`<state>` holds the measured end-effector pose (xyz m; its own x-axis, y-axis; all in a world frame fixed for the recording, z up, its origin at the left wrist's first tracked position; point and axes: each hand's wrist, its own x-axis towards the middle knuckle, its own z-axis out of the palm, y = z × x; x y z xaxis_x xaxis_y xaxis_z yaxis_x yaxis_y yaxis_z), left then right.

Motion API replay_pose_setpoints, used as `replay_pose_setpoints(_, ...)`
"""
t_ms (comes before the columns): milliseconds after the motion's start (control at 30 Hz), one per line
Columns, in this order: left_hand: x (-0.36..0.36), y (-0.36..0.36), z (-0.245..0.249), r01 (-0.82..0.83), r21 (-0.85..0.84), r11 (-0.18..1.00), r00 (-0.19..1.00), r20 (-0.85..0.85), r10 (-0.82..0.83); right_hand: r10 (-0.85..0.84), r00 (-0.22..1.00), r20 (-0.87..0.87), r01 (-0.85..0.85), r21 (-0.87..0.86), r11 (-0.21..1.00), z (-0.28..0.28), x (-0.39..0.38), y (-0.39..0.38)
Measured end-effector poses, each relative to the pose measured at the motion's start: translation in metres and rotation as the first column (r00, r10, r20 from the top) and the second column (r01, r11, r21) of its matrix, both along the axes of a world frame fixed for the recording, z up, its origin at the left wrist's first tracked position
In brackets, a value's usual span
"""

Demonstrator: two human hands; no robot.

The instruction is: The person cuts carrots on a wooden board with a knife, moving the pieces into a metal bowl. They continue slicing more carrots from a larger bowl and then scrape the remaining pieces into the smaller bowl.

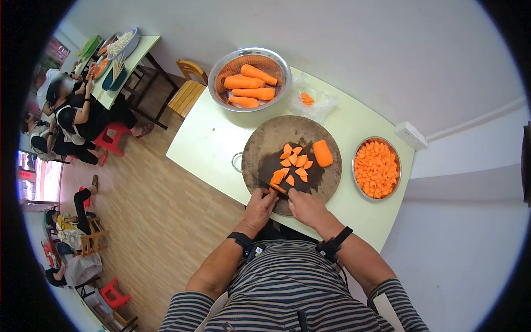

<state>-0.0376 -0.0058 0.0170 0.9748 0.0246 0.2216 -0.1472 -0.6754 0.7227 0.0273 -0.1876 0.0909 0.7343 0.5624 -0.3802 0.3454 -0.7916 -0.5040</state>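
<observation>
On the round wooden chopping board [256,145], my left hand [260,208] is closed with its fingertips on a piece of carrot [278,188]. Close beside it, my right hand [306,208] is wrapped round the handle of a knife [267,183], whose dark blade lies low against the board and is hard to make out. Several cut carrot chunks [301,160] are spread just beyond my hands. A thicker carrot section [322,153] rests at the board's right side. To the right stands a steel bowl [354,176] filled with diced carrot [377,169].
Behind the board, a metal colander [284,66] holds several peeled carrots [244,82]. A clear plastic bag [322,105] with carrot bits lies beside it on the pale table [204,145]. A wooden chair [187,97] stands at the left. Other people [83,116] sit at tables farther left.
</observation>
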Motion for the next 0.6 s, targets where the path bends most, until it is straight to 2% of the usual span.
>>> replay_pose_setpoints(167,-0.003,0.001,0.001,0.001,-0.046,0.999,0.999,0.033,0.001,-0.032,0.997,0.075,0.024,0.107,0.994,0.014,-0.001,-0.017)
replay_pose_setpoints(233,-0.003,0.000,-0.003,-0.010,-0.067,0.998,0.999,0.035,0.012,0.032,0.997,0.071,-0.035,0.043,0.998,0.024,-0.005,-0.020)
replay_pose_setpoints(333,-0.005,0.003,-0.007,-0.012,-0.097,0.995,1.000,0.005,0.013,0.029,0.999,0.019,-0.030,0.040,0.999,0.035,-0.019,-0.025)
replay_pose_setpoints(400,-0.008,0.006,-0.011,0.011,-0.030,0.999,0.999,-0.036,-0.012,0.025,1.000,0.018,-0.026,0.036,0.999,0.033,-0.029,-0.029)
replay_pose_setpoints(467,-0.003,0.004,-0.005,0.013,-0.070,0.997,1.000,0.006,-0.013,0.018,1.000,0.018,-0.019,0.033,0.999,0.035,-0.032,-0.031)
replay_pose_setpoints(500,-0.002,0.003,-0.002,0.016,-0.108,0.994,0.999,0.049,-0.011,0.028,0.999,-0.018,-0.029,-0.004,1.000,0.037,-0.033,-0.033)
replay_pose_setpoints(600,-0.004,0.004,-0.005,0.009,-0.090,0.996,1.000,-0.005,-0.010,0.041,0.997,-0.067,-0.045,-0.060,0.997,0.043,-0.035,-0.035)
